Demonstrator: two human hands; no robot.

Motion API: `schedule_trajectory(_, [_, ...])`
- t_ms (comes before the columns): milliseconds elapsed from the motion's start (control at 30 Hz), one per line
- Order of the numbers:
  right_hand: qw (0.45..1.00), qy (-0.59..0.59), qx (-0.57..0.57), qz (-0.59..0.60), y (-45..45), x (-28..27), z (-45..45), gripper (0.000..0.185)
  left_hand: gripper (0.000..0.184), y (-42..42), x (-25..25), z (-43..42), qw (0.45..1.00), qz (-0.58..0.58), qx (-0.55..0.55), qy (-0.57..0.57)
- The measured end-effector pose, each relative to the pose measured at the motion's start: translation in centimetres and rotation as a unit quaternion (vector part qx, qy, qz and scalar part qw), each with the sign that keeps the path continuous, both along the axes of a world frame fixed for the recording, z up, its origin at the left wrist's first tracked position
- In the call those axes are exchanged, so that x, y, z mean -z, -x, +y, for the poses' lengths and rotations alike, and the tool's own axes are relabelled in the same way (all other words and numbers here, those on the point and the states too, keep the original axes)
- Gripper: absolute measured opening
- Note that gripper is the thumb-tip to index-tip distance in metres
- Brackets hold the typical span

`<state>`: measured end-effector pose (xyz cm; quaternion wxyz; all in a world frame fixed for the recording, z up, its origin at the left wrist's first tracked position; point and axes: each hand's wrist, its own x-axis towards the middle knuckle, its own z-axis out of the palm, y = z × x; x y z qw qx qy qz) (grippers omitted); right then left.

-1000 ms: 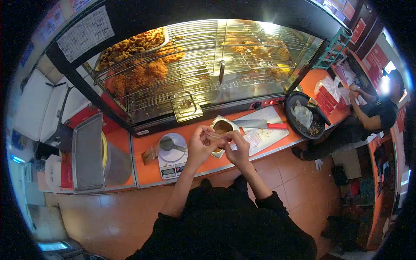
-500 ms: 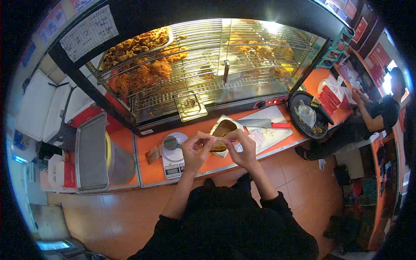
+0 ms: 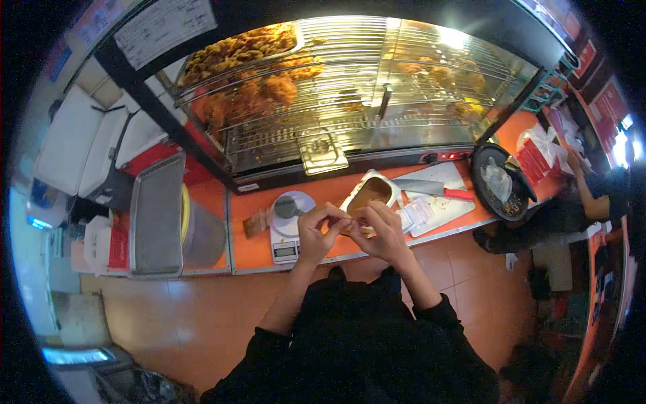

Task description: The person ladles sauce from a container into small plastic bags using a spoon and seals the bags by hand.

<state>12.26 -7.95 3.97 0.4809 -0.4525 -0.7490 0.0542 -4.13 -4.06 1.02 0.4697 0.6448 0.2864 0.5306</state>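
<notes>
My left hand (image 3: 319,232) and my right hand (image 3: 382,234) are together over the counter's front edge, thumbs and fingertips pinched. Between them is a small translucent piece that looks like a plastic bag (image 3: 348,227), mostly hidden by the fingers. Just beyond my right hand lies a metal container (image 3: 396,191) holding brown powder (image 3: 369,193). Small clear packets (image 3: 417,213) rest on a white cutting board (image 3: 452,212), beside a red-handled knife (image 3: 459,194). Left of my hands, a digital scale (image 3: 285,250) bears a white dish and a grey round scoop (image 3: 285,207).
A heated glass cabinet (image 3: 377,159) with fried chicken (image 3: 259,97) spans the back. At left stand a metal tray (image 3: 156,222) and a large tub (image 3: 204,232). A black pan (image 3: 479,176) holds a plastic bag. Another person (image 3: 592,202) works at far right.
My hands have drawn closer together, and less of the translucent piece shows between the fingers. The view has shifted, so the counter and cabinet appear farther right and slightly higher.
</notes>
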Motion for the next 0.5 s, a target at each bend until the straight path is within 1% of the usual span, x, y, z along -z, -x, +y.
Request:
schedule_trajectory(33, [1.000, 0.003, -0.009, 0.005, 0.2, 0.2, -0.1, 0.024, 0.007, 0.5, 0.2, -0.2, 1.000, 0.005, -0.009, 0.003])
schedule_trajectory(100, [1.000, 0.014, -0.005, -0.027, 0.3, 0.5, -0.3, 0.026, 0.006, 1.2, 0.4, -0.5, 0.995, -0.050, 0.026, 0.079])
schedule_trajectory(133, [0.999, 0.032, -0.016, -0.014, -0.2, 0.8, -0.5, 0.023, 0.005, 2.0, 0.7, -0.5, 0.992, -0.058, 0.008, 0.115])
schedule_trajectory(167, [0.999, 0.034, -0.019, -0.011, -0.8, 1.2, -0.6, 0.023, 0.005, 3.0, 1.0, -0.2, 0.992, -0.056, 0.005, 0.117])
schedule_trajectory(233, [0.998, -0.009, 0.053, 0.033, -2.7, 1.9, -0.7, 0.017, 0.006, 5.6, 1.4, 0.7, 0.984, -0.101, -0.084, 0.124])
schedule_trajectory(300, [0.991, 0.005, 0.120, 0.052, -5.6, 2.3, -1.2, 0.012, 0.006, 9.0, 0.9, 1.3, 0.980, -0.029, -0.166, 0.105])
schedule_trajectory(367, [0.981, 0.040, 0.174, 0.071, -8.2, 3.3, -1.6, 0.011, 0.009, 12.1, 2.8, 1.7, 0.971, 0.011, -0.217, 0.100])
schedule_trajectory(433, [0.970, 0.058, 0.218, 0.086, -10.6, 4.6, -2.0, 0.010, 0.015, 14.0, 4.0, 1.3, 0.944, 0.089, -0.305, 0.083])
schedule_trajectory(467, [0.956, 0.101, 0.256, 0.098, -11.7, 5.2, -2.3, 0.017, 0.017, 15.9, 7.4, 2.2, 0.924, 0.118, -0.362, 0.036])
schedule_trajectory(500, [0.953, 0.102, 0.269, 0.095, -13.0, 6.5, -2.5, 0.017, 0.019, 17.7, 10.9, 3.1, 0.898, 0.145, -0.414, -0.012])
